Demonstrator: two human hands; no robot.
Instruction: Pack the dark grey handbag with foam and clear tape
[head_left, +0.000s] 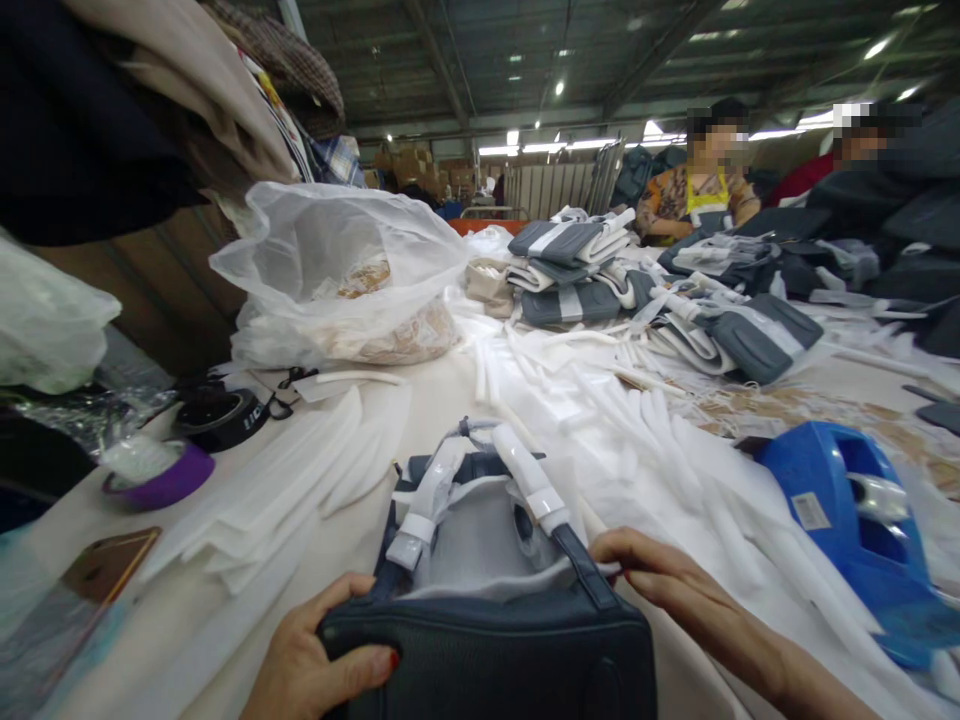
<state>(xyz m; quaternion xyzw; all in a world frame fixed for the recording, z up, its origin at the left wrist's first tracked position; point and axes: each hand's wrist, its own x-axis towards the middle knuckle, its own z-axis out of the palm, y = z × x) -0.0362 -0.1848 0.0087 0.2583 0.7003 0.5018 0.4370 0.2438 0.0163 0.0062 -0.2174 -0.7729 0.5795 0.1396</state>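
Note:
A dark navy handbag [495, 650] stands in front of me, its top open. Its handles are wrapped in white foam and clear film, as on the right handle [529, 475]. Grey lining or padding [472, 530] shows inside the opening. My left hand [319, 640] grips the bag's left side, thumb on the front and fingers around the edge. At the upper right edge, my right hand [660, 580] is closed, fingertips pinching the end of a thin white sheet [517, 580] that runs along the opening. Part of the bag is cut off below.
White foam sheets [285, 500] lie left, foam strips [660, 440] right. A blue tape dispenser [817, 500] stands at right; a purple tape roll [161, 475] and a phone [97, 580] at left. Behind are a clear plastic bag [337, 270], stacked bag pieces [570, 300] and a co-worker [701, 190].

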